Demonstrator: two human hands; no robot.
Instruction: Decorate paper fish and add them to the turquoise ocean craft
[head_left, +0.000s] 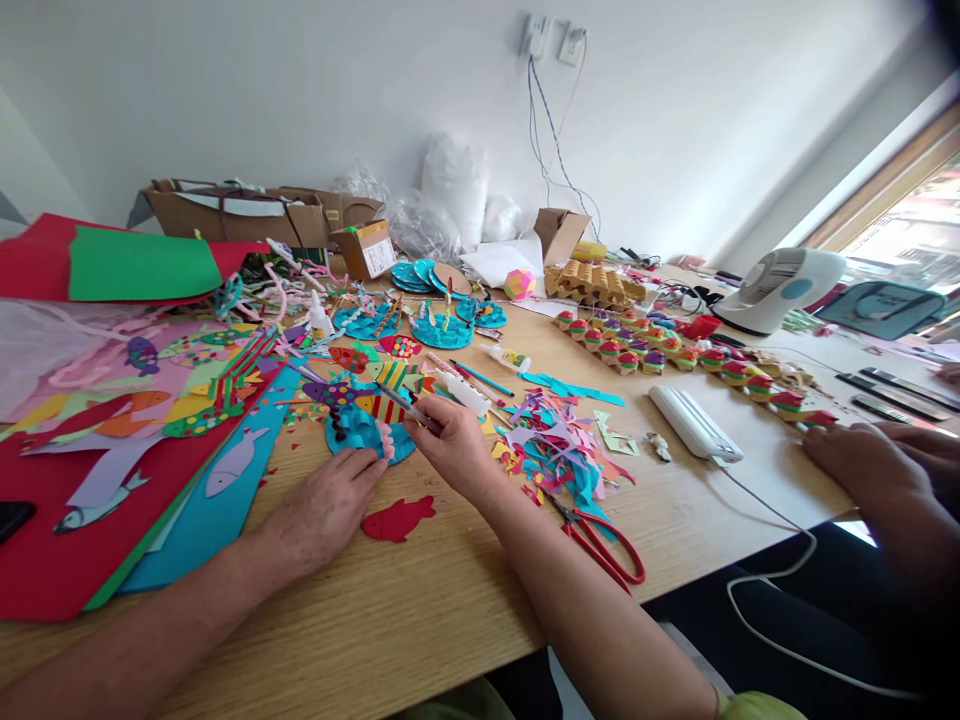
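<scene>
A blue disc [360,437] lies on the table, bearing colourful paper fish, a dark twisted stem and a pink fuzzy pipe cleaner [387,441]. My left hand [330,508] is closed at the disc's near edge, fingertips beside the pink pipe cleaner. In my right hand [456,442] is a slim grey tool [407,406], pinched and pointing up-left over a striped paper fish [388,407]; whether it is a pen or tweezers is unclear. Just in front lies a plain red paper fish [398,519].
Red-handled scissors [600,545] lie beside paper scraps [559,440] to the right. Coloured sheets [67,540] cover the left side. Glue bottles [510,358] and finished blue discs [442,330] stand behind. A co-worker's hands [870,460] rest near a painted egg-carton strip [757,385] and a white power bank [694,422].
</scene>
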